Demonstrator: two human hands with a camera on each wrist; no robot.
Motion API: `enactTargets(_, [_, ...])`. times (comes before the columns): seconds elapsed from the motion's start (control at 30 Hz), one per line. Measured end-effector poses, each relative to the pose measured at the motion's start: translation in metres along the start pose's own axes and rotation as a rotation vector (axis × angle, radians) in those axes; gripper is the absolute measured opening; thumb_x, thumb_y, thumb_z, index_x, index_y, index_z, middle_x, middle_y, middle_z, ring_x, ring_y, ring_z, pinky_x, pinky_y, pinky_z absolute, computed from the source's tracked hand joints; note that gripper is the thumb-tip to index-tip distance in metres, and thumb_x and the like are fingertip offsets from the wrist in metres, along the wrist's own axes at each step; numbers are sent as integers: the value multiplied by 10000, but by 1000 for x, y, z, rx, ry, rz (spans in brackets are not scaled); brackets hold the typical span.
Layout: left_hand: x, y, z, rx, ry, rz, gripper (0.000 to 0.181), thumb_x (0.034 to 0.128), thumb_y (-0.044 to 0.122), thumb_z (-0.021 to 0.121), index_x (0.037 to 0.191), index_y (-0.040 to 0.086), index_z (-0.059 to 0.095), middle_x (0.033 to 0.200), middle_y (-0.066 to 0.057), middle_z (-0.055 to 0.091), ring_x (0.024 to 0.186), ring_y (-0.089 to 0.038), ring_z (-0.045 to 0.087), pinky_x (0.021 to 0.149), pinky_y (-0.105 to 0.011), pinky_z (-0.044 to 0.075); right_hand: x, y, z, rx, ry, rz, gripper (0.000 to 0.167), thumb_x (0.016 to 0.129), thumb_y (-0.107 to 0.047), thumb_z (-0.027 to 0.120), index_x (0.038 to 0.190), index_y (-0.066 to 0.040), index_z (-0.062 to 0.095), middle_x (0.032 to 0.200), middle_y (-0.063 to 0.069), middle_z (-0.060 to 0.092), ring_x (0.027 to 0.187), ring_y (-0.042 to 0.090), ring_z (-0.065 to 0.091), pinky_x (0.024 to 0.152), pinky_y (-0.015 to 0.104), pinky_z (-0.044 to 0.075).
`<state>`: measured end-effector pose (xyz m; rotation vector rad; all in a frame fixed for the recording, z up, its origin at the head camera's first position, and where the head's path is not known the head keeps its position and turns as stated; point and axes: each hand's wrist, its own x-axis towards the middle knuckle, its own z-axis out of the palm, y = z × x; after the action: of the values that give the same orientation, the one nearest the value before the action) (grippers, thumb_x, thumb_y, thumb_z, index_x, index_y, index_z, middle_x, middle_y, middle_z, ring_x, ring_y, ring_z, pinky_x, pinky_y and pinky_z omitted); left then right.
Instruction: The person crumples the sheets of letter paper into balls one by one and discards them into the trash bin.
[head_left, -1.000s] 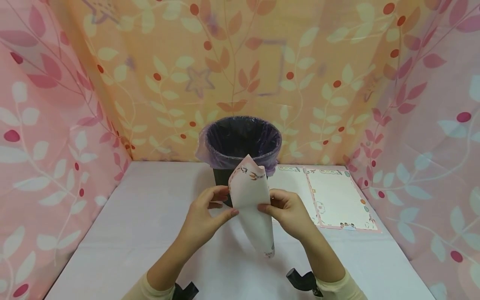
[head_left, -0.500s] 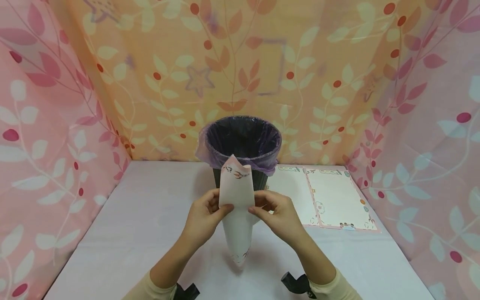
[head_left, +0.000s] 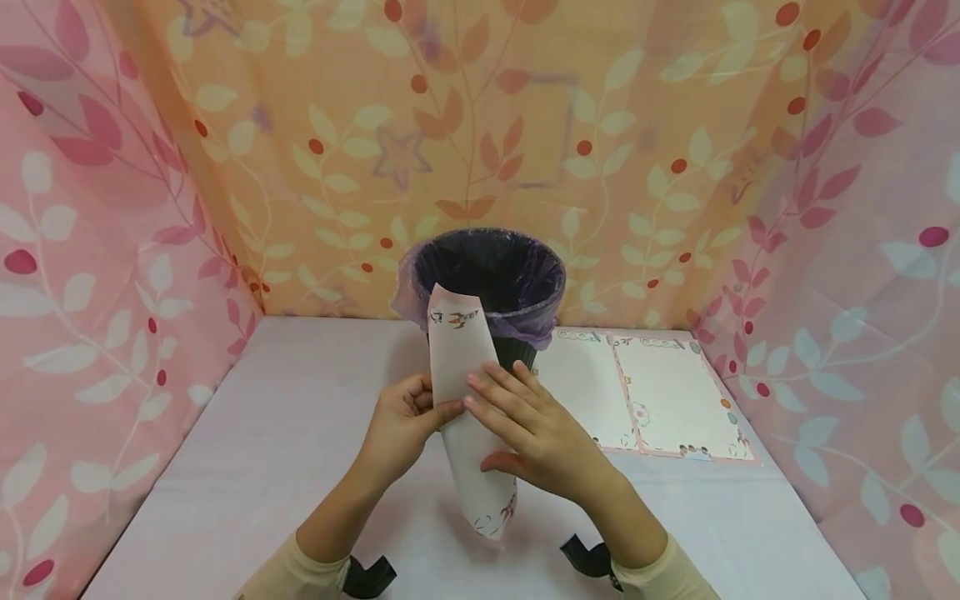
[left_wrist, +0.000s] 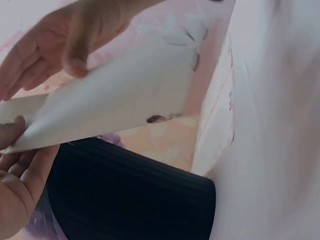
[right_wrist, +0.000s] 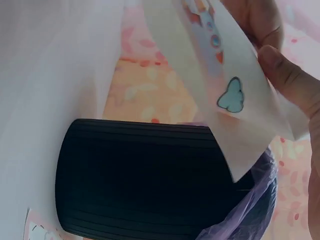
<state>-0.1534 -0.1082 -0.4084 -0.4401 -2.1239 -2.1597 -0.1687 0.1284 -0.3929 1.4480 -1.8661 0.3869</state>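
Observation:
In the head view, a white sheet of paper point(head_left: 457, 367) with a pink printed border is rolled or folded into a long, narrow shape, leaning left at its top. My left hand point(head_left: 397, 425) pinches its left edge between thumb and curled fingers. Across the sheet's front right side lies my right hand point(head_left: 547, 442), its fingers extended and thumb apart. The left wrist view catches the left hand point(left_wrist: 20, 195) gripping the paper point(left_wrist: 115, 95), with the right hand point(left_wrist: 75, 40) above it. A printed rocket and a blue cloud show on the paper point(right_wrist: 215, 90) in the right wrist view.
Behind the hands stands a black bin point(head_left: 517, 354) with a purple liner point(head_left: 536, 329) over its rim. To its right, sheets of bordered paper point(head_left: 690, 400) lie flat on the white table point(head_left: 285, 433). Patterned cloth point(head_left: 300, 167) surrounds the table at the back and sides.
My right hand has gone from pinching the paper's right edge to lying over its front with fingers extended. The paper's top has shifted left and slightly up. My left hand still holds its left edge.

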Motion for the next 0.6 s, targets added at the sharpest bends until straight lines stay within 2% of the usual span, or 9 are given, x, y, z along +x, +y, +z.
enactTargets(0.1, [0,-1,0,-43,-46,-1,305,892,98,798,1136,-38,674,1072,-185,764,936,-225,757,809,-334,628,-3,3,4,-66,-41,26,1021,702,-418,909,1522,-17,449,1607,176,403,1491,372,368,1242,560,236])
enactTargets(0.23, [-2,1,0,-37,-104,49,313,881,62,797,1145,-59,678,1074,-207,759,947,-228,759,827,-347,626,-3,3,6,-99,-42,44,1028,705,-420,907,1529,-21,441,1614,168,396,1497,357,363,1245,563,221])
enactTargets(0.5, [-6,7,-3,-58,-209,140,287,877,67,800,1111,-67,703,1054,-237,750,950,-235,762,836,-361,626,2,-2,5,-79,68,12,918,728,-386,884,1474,-7,509,1561,171,473,1447,344,448,1231,560,261])
enactTargets(0.6, [-9,9,0,-71,-260,161,314,863,55,810,1123,-87,704,1038,-248,747,947,-223,759,801,-340,630,5,-3,7,-69,125,3,781,789,-317,856,1435,-2,552,1500,162,545,1383,326,529,1207,543,321])
